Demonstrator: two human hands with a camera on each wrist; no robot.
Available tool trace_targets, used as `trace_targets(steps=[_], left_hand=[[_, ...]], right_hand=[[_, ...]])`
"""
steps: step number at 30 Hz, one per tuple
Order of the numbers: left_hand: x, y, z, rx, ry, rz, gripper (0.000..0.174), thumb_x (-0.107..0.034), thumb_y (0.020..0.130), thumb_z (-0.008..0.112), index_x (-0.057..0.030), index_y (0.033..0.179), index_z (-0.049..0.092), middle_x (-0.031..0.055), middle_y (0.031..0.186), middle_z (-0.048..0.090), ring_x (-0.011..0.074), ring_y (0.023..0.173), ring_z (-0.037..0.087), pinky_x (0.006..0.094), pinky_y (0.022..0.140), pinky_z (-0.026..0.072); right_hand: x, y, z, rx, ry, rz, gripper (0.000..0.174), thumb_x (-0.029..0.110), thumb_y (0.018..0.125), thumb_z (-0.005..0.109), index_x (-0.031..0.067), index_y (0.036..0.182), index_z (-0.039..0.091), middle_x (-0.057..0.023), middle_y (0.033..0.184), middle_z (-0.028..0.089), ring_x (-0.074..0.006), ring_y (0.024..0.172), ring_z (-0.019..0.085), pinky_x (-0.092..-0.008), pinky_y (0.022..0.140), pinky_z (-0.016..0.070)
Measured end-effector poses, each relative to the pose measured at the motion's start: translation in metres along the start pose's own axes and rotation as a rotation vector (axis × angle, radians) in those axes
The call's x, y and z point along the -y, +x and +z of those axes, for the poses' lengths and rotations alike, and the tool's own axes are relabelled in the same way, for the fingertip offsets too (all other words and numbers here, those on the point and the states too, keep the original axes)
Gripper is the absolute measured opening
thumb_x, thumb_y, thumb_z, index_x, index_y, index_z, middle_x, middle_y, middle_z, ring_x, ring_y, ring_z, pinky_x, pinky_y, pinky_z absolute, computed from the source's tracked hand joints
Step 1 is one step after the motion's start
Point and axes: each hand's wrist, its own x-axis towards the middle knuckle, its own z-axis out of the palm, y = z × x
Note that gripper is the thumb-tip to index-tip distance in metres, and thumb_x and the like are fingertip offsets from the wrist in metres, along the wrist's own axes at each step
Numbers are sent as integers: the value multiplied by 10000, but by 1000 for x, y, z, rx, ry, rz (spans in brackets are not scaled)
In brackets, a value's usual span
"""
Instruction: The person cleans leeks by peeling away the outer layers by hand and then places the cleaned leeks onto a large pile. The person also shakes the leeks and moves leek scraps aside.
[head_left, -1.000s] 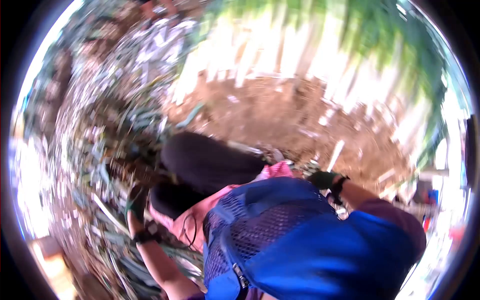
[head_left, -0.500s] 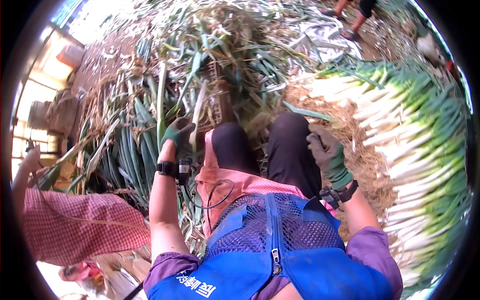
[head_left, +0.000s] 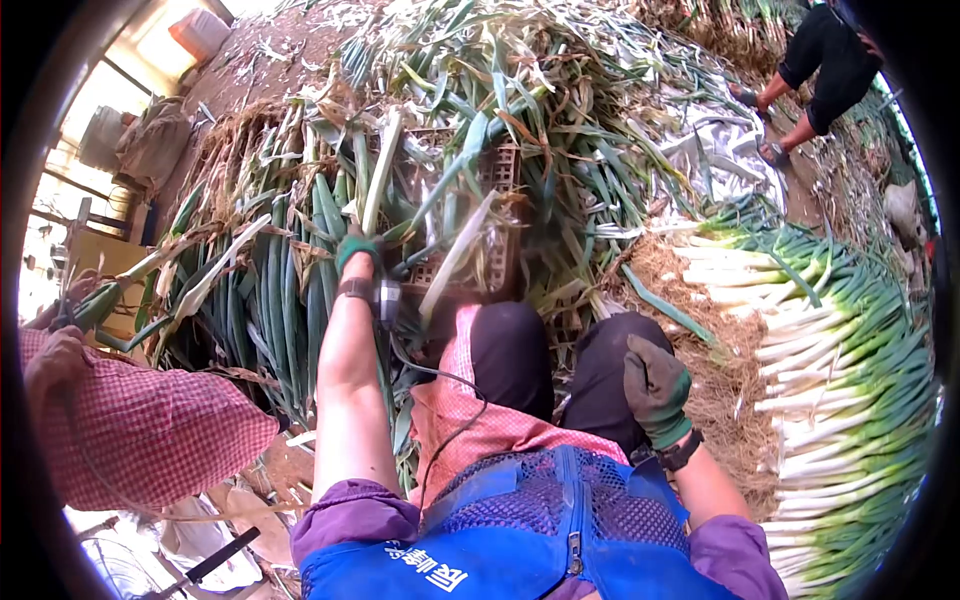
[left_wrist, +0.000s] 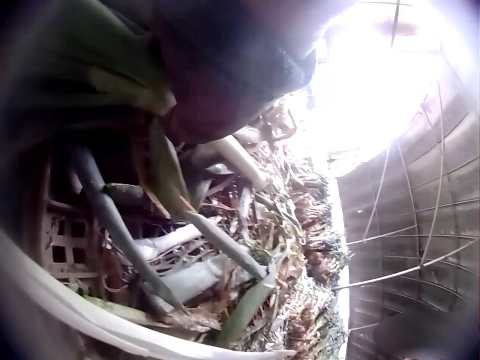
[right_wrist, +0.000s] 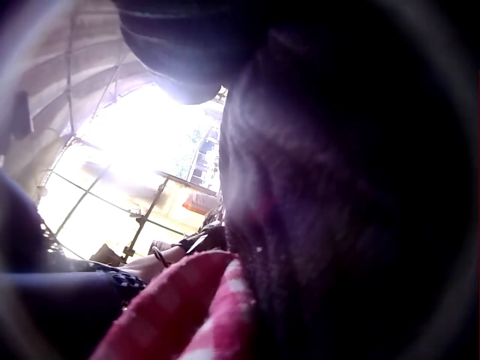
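Observation:
My gloved left hand [head_left: 358, 248] reaches into the untrimmed green onions [head_left: 285, 280] in the head view, its fingertips among the stalks. A pale stalk [head_left: 383, 170] rises just beyond it. In the left wrist view the hand [left_wrist: 217, 82] is a dark shape beside broad green leaves [left_wrist: 82, 60]; I cannot tell whether it grips any. Over my right knee, the gloved right hand [head_left: 655, 390] has loosely curled fingers and holds nothing visible. Cleaned green onions [head_left: 840, 370] with white shafts lie in a long row to its right.
A brown plastic crate [head_left: 500, 215] strewn with leaves stands in front of my knees. Roots and debris [head_left: 730, 400] cover the ground at right. Another person's checkered apron [head_left: 160, 435] is at left; a second person's legs [head_left: 815, 80] show at upper right.
The view has swung from the right back towards the crate and steadied. My left hand has moved forward into the untrimmed onions. My right hand stays by the right knee over the last half second.

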Motion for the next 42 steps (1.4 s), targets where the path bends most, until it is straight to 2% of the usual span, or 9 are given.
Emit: trace_targets(steps=[3, 7, 13, 19, 27, 30, 34, 38, 42], left_hand=[[-13, -20, 8, -97, 155, 22, 610, -360, 684, 758, -81, 1194, 569, 222, 1081, 648, 375, 1027, 631, 466, 890, 505], [-11, -44, 16, 85, 228, 102, 599, -342, 697, 739, -62, 1187, 538, 221, 1103, 634, 381, 1026, 629, 455, 862, 518], [28, -68, 30, 249, -447, 188, 613, -267, 704, 734, -31, 1241, 557, 167, 1058, 679, 268, 981, 660, 367, 849, 513], [-33, -142, -69, 460, -1028, 276, 462, -164, 796, 730, 3, 1196, 570, 41, 1005, 648, 103, 877, 596, 257, 777, 480], [-96, -225, -156, 621, -1155, 537, 485, -137, 871, 650, 2, 1314, 507, 54, 1079, 630, 128, 950, 584, 271, 834, 477], [-102, -252, -165, 759, -1200, 592, 581, -115, 850, 661, -15, 1385, 460, 56, 1182, 610, 138, 1036, 567, 278, 889, 458], [-92, -284, -164, 898, -1169, 530, 697, -123, 814, 682, -36, 1444, 399, 42, 1327, 549, 144, 1165, 519, 282, 984, 411], [-84, -323, -162, 1127, -1171, 375, 755, -205, 712, 737, -8, 1377, 438, 106, 1134, 623, 229, 975, 623, 330, 871, 510], [-76, -341, -150, 1274, -989, 393, 743, -167, 682, 720, 9, 1358, 466, 84, 1127, 621, 205, 982, 602, 299, 900, 467]], right_hand=[[0, 4, 1, 41, -2, 18, 217, 28, 805, 663, 46, 1021, 659, -166, 879, 690, -328, 786, 686, -363, 694, 548], [-1, 9, 7, 33, 13, -4, 221, 23, 801, 662, 53, 1020, 659, -162, 873, 687, -328, 766, 681, -366, 676, 544], [4, 8, 6, 23, 5, -9, 197, 20, 803, 661, 52, 997, 657, -162, 865, 686, -332, 762, 678, -366, 662, 543], [11, 4, 4, -16, -17, -52, 195, 35, 805, 662, 59, 998, 656, -158, 844, 682, -335, 745, 671, -369, 643, 535], [27, -1, -10, 130, -48, -51, 269, 196, 843, 647, 97, 1091, 612, -137, 792, 635, -312, 721, 647, -389, 642, 512], [11, 14, -13, 20, 408, -2, 396, 281, 875, 658, 87, 1206, 559, -91, 868, 624, -219, 704, 634, -350, 657, 505], [-1, 78, -73, -219, 619, 137, 695, 484, 880, 649, 35, 1360, 419, -42, 994, 570, -129, 755, 600, -280, 689, 505], [2, 131, -130, -318, 903, 186, 807, 589, 867, 610, 33, 1394, 353, -44, 1040, 545, -123, 786, 629, -260, 713, 535], [-22, 155, -129, 139, 1119, 203, 573, 508, 946, 538, 94, 1336, 461, -40, 1081, 605, -127, 838, 650, -310, 742, 558]])
